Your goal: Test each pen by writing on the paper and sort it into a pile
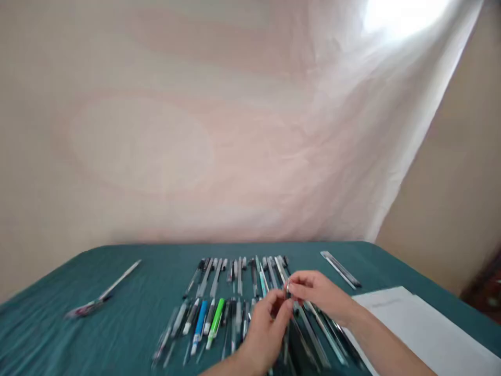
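Observation:
My left hand (266, 329) and my right hand (319, 292) meet over the middle of a teal cloth-covered table (129, 292). Both pinch a small dark pen part (287, 288) between their fingertips; it is too blurred to name exactly. Under and around the hands lie several pens in two rows (235, 284), among them a green marker (216, 321) and a blue pen (200, 326). The picture is smeared by motion.
A lone pen (102, 296) lies at the left of the table. Two dark pens (340, 269) lie at the back right. White paper (422, 329) covers the near right corner. A pale sheet hangs behind the table, with a beige wall on the right.

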`<state>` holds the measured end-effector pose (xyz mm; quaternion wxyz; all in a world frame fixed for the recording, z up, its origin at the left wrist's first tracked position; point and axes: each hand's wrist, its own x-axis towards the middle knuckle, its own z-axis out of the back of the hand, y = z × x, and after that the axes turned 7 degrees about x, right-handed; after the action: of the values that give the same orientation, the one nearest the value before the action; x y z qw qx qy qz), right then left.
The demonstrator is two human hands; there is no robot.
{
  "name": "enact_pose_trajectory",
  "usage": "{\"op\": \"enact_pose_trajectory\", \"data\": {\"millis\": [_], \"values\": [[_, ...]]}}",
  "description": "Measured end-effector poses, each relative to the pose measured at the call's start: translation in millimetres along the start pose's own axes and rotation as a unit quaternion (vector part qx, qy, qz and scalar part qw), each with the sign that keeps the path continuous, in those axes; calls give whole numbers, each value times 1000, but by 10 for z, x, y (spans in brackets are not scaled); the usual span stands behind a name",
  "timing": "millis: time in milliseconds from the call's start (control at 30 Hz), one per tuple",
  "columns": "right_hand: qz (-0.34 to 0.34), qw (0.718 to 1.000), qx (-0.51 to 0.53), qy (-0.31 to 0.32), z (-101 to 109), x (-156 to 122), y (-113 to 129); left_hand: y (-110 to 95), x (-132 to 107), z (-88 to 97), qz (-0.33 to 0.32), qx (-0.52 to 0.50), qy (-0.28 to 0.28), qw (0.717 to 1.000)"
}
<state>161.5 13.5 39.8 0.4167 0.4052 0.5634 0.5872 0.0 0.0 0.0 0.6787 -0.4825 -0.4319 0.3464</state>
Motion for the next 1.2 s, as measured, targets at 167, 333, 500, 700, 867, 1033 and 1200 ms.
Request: {"op": "enact_pose_trajectory", "data": {"millis": [167,333,500,700,867,1033,1200], "values": [[3,999,3,52,-32,2,35,17,23,3,-10,-13,-14,1000],[0,998,56,-13,-44,53,-85,70,23,14,-13,-25,-17,999],[-20,997,79,14,-56,48,-117,82,22,12,-17,-36,-9,999],[-2,998,63,-19,-77,48,-125,55,1,12,-7,-40,-9,999],[-14,996,83,3,-86,47,-122,58,20,16,-14,-40,-11,999],[19,999,43,-10,-123,47,-93,80,31,22,-8,-17,-23,1000],[32,999,13,-9,-141,22,-28,89,0,3,-14,20,-36,999]]}}
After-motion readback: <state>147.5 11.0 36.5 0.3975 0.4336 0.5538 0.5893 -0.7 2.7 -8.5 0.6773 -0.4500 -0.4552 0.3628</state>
